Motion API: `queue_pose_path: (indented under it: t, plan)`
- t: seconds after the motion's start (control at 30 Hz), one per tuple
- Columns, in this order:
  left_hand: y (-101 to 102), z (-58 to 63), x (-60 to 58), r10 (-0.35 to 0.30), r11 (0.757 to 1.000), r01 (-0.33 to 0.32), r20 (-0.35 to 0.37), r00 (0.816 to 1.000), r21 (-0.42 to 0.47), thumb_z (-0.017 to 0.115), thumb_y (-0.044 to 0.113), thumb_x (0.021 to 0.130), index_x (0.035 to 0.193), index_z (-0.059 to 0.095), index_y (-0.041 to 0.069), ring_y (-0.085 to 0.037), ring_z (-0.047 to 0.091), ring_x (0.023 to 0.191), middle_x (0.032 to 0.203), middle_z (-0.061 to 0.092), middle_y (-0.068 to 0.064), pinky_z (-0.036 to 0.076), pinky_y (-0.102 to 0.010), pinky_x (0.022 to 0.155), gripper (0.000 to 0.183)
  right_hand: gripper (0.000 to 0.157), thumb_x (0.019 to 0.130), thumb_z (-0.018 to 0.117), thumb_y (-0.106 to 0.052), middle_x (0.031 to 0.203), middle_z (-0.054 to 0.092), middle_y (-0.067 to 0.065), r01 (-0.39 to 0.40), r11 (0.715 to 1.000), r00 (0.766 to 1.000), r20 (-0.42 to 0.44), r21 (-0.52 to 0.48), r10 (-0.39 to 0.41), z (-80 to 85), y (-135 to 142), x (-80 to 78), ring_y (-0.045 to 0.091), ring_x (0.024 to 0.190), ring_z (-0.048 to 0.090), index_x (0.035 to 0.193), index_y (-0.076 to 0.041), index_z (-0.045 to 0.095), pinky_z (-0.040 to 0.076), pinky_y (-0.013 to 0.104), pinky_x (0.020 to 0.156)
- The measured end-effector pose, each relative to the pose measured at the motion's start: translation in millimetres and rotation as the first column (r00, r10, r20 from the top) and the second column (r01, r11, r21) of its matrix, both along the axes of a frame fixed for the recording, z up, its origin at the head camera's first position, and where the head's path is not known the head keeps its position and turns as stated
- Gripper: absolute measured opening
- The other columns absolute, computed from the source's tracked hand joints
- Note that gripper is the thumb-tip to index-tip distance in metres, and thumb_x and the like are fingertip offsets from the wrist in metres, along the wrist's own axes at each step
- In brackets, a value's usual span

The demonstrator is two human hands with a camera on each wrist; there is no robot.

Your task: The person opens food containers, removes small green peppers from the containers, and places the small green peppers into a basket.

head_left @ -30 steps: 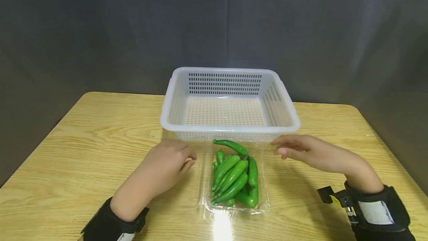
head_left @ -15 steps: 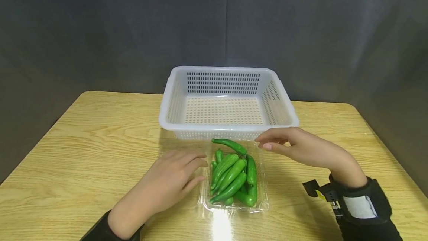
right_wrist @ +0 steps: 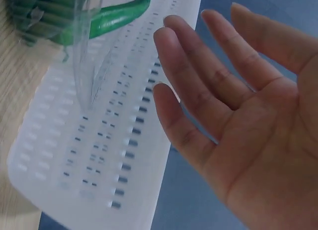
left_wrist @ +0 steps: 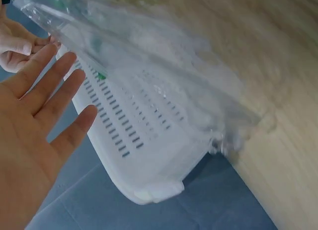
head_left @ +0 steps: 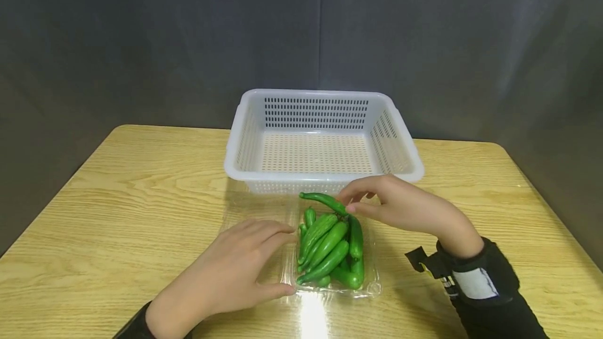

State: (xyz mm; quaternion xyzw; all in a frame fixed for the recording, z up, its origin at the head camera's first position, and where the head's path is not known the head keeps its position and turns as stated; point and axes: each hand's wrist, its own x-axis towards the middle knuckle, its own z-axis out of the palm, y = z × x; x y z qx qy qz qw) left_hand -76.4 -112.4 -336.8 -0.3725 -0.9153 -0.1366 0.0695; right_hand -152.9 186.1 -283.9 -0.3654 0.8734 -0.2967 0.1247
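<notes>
A clear plastic clamshell box (head_left: pixel 374 276) holds a heap of green chili peppers (head_left: pixel 325 250), some smooth and some wrinkled. One curved chili pepper (head_left: pixel 324 201) lies across the far end of the heap, its tip toward the white basket. My left hand (head_left: pixel 245 263) is spread, thumb and fingers apart, at the box's left side, over its open lid (head_left: pixel 259 205). My right hand (head_left: pixel 395 205) hovers at the far right of the box, thumb and fingertips by the curved pepper's right end. The right wrist view shows its fingers loosely bent, with nothing in the palm.
A white perforated plastic basket (head_left: pixel 325 177) stands just behind the box. Both rest on a light wooden table (head_left: pixel 132 213). Dark grey cloth (head_left: pixel 188 41) hangs behind the table and along its sides.
My right hand has moved left, from beside the box to the curved pepper. My left hand has shifted right to the box edge and spread its fingers and thumb. The peppers stay put.
</notes>
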Motion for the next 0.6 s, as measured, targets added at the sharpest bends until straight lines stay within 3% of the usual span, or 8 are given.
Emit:
queue_pose_path:
  t: [0.23, 0.6]
  plan:
    - [-7, -0.6, 3.1, 0.027, 0.999, -0.025, 0.057, 0.998, -0.022, 0.077, 0.062, 0.073, 0.141, 0.054, 0.015, -0.021, 0.048, 0.132, 0.144, 0.051, 0.002, 0.038, -0.046, 0.109, 0.086, 0.016, 0.092, 0.07, -0.011, 0.104, 0.072, -0.004, -0.089, 0.996, 0.996, -0.02, 0.017, 0.09, -5.0, -19, -4.0, 0.007, 0.093, 0.064, 0.107, -0.014, 0.074, 0.055, 0.035, 0.082]
    - [-9, -8.5, 1.8, 0.0, 1.0, 0.001, 0.07, 0.998, -0.019, 0.077, 0.063, 0.074, 0.147, 0.048, 0.02, -0.019, 0.041, 0.138, 0.153, 0.042, 0.002, 0.034, -0.047, 0.112, 0.09, 0.022, 0.086, 0.076, -0.01, 0.104, 0.071, -0.003, -0.125, 0.986, 0.989, -0.066, 0.11, 0.133, -14.1, -38, -5.2, 0.016, 0.098, 0.066, 0.108, -0.012, 0.074, 0.054, 0.038, 0.089]
